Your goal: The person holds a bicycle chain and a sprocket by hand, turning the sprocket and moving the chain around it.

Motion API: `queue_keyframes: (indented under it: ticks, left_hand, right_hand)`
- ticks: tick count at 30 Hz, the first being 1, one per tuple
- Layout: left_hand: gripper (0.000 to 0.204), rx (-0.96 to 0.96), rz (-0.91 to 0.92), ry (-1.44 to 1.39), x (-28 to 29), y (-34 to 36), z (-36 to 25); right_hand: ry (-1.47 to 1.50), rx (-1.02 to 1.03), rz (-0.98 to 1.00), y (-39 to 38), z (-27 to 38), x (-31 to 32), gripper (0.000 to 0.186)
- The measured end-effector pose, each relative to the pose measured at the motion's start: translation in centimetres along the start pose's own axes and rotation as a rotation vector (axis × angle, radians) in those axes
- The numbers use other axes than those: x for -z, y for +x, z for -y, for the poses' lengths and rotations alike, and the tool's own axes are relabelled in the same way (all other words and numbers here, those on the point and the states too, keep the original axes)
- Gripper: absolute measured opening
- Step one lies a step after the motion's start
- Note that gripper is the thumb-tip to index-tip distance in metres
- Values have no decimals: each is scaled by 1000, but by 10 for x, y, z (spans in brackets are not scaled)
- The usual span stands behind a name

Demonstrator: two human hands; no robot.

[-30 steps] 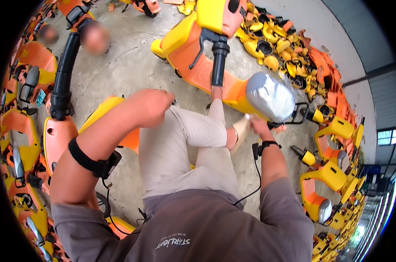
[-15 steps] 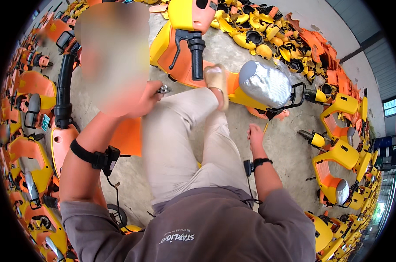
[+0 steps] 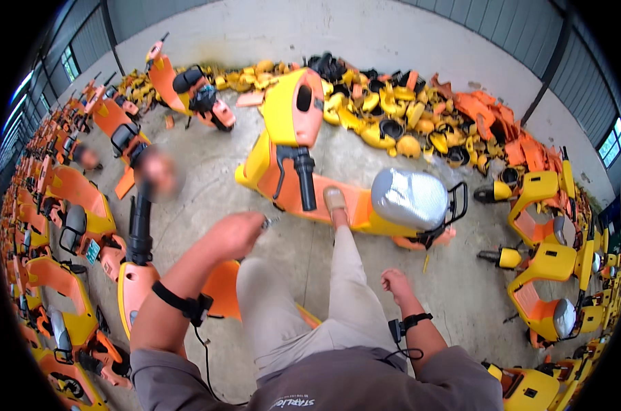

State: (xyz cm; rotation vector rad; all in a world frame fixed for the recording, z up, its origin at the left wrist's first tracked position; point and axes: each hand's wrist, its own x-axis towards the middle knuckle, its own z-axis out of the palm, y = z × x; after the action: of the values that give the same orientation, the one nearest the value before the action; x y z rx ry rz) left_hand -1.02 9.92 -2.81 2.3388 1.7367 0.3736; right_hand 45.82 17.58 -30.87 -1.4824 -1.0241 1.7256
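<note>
My left hand (image 3: 236, 234) is closed around a small silvery metal thing (image 3: 273, 220), too small to name surely, which pokes out past the fingers. That hand hangs over the floor, short of a yellow and orange scooter (image 3: 300, 195) that lies across my way with a silver-covered seat (image 3: 410, 198) and a black handlebar grip (image 3: 305, 183). My right hand (image 3: 397, 285) is held low at my right side, fingers curled, nothing visible in it. My foot in a beige shoe (image 3: 335, 198) rests on the scooter's orange footboard. A second scooter's black grip (image 3: 141, 226) stands beside my left forearm.
Piled yellow and orange plastic shells (image 3: 399, 116) lie along the white wall (image 3: 365, 41). Orange scooters (image 3: 71, 192) crowd the left, yellow ones (image 3: 536, 260) the right. A thin yellow stick (image 3: 426, 263) lies on the concrete floor beyond my right hand.
My view has tilted up, showing more wall and floor. The foot on the footboard looks steadier, and my left leg has shifted. Both hands appear lower in the view; the left keeps the metal thing.
</note>
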Motion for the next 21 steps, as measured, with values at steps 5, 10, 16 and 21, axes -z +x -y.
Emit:
queue_keyframes:
  ticks: [5, 10, 16, 21]
  left_hand:
    - [9, -118, 5, 13, -19, 27, -14]
    - [12, -122, 41, 101, -20, 0, -11]
    - [13, -189, 1, 98, -16, -2, -28]
    - [12, -183, -116, 67, 1, -15, -32]
  right_hand:
    - [-110, 59, 204, 2, 54, -69, 17]
    - [-311, 25, 568, -15, 40, -199, 23]
    - [14, -401, 731, -56, -49, -299, 17]
    - [-12, -564, 541, -62, -67, -290, 17]
